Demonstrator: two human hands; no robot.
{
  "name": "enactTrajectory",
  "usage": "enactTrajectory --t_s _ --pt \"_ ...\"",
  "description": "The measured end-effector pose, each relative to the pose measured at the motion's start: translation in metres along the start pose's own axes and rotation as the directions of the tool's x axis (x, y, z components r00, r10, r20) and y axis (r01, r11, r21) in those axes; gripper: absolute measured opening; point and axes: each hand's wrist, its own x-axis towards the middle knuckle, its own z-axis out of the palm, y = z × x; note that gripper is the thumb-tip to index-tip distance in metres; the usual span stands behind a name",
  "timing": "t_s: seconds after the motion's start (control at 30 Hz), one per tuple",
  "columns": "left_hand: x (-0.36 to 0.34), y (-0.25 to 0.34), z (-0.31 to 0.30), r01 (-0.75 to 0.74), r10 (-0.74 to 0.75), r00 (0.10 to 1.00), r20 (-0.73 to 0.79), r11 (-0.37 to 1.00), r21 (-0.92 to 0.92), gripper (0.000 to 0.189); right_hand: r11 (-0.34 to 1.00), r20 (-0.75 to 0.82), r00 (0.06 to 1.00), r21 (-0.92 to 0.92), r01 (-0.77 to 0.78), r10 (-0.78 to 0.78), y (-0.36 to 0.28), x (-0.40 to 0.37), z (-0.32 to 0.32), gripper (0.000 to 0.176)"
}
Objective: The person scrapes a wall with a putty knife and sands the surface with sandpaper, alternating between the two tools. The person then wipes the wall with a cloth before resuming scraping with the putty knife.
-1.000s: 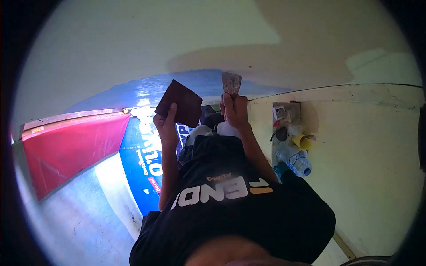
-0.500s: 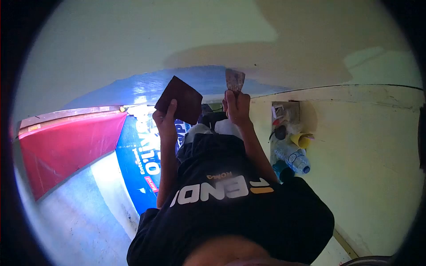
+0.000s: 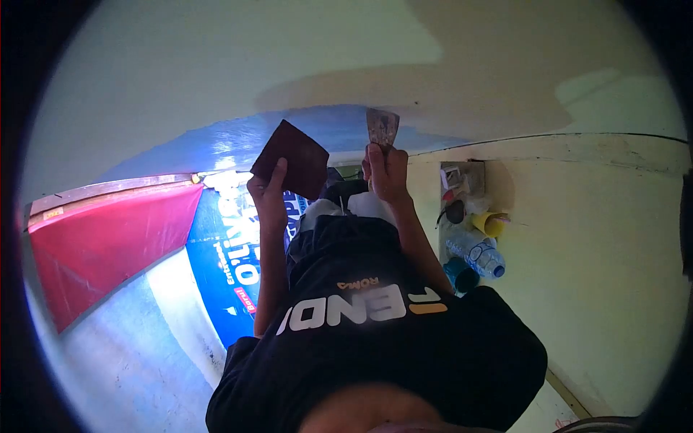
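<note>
My left hand (image 3: 268,189) grips a dark brown, flat square piece (image 3: 294,160) by its lower left side, with the thumb laid over its face. My right hand (image 3: 388,175) is closed around the handle of a putty knife (image 3: 382,128). Its wide, stained blade points up and away from me. Both tools are raised in front of my body, side by side with a gap between them. Behind them, their upper edges overlap the bluish, shiny band (image 3: 238,137) at the bottom of the pale wall (image 3: 216,58) in this view.
At right, a recess or ledge holds a clear plastic bottle (image 3: 485,258), a yellow cup (image 3: 491,224), a dark green container (image 3: 460,276) and other small items. A red panel (image 3: 115,242) and a blue printed banner (image 3: 224,289) are at left. A shadow (image 3: 491,79) falls on the wall.
Both hands keep the same grips in nearly the same places. The view has shifted very slightly, and the putty knife and brown piece sit marginally higher in it.
</note>
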Motion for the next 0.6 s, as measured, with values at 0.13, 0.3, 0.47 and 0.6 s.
enactTrajectory --t_s 0.13,0.3,0.47,0.6 --pt "0.000 0.000 0.000 0.016 -0.017 1.000 -0.022 0.999 -0.035 0.024 1.000 0.012 1.000 0.010 0.005 -0.005 0.002 -0.002 0.003 0.044" --pt "0.004 -0.007 -0.004 0.006 -0.006 1.000 -0.016 0.999 -0.034 0.024 0.997 -0.023 0.997 0.011 0.072 -0.072 0.003 0.002 0.001 0.044" --pt "-0.001 0.001 -0.001 0.014 -0.013 1.000 -0.007 0.999 0.032 0.025 0.999 -0.007 1.000 0.043 0.014 -0.014 0.000 0.000 0.003 0.043" --pt "0.000 -0.006 -0.003 -0.033 0.033 0.999 -0.022 0.999 -0.008 0.027 0.998 0.016 1.000 0.066 0.013 -0.014 -0.006 0.000 0.007 0.044"
